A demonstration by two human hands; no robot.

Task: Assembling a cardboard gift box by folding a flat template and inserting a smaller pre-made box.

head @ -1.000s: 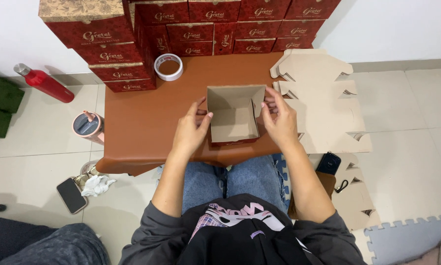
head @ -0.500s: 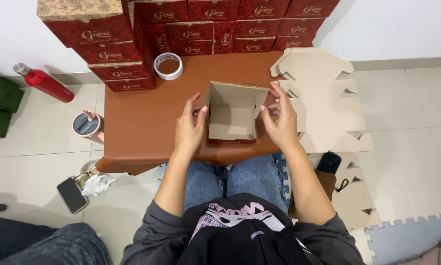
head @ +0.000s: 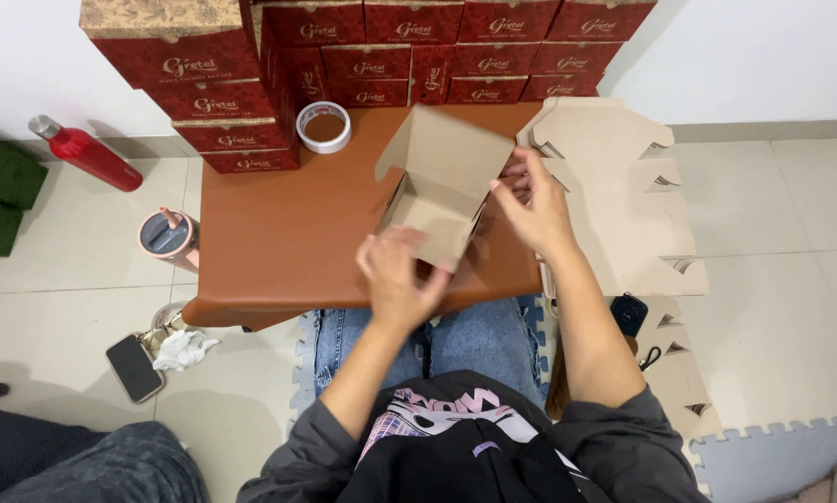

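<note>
Red bottle (head: 85,152), tape roll (head: 323,127), pink tumbler (head: 168,236), phone (head: 133,367), stacked red boxes (head: 215,70).

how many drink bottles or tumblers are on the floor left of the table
2: a red bottle lying by the wall, and a pink tumbler upright against the table edge. Others may be hidden.

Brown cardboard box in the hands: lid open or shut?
Open. The cardboard box has its lid flap standing up, plain inside showing; left hand holds its near edge.

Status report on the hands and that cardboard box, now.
Left hand grips the box near edge. Right hand holds its far side. Box half-folded, tilted over the table. Nothing in the way.
</note>
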